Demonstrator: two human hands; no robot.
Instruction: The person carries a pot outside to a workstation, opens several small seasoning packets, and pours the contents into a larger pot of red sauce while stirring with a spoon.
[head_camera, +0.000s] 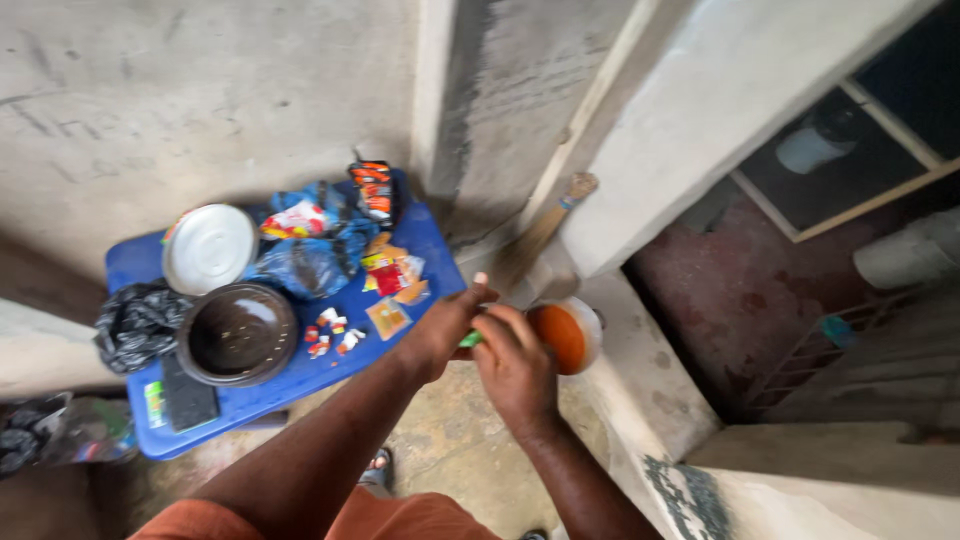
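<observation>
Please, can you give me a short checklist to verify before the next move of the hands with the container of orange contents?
1. Round white container with orange contents is supported: ok, it sits on the pale concrete ledge and the right hand is against it.
2. Container is open: ok, the orange surface shows.
3. Small green object is held firmly: cannot tell, it is mostly hidden between the right hand and the left hand.
4. Container is away from the ledge edge: not ok, it stands near the edge.
5. Free place on the blue plastic table: not ok, the dark round bowl, the round metal lid and packets crowd it.
</observation>
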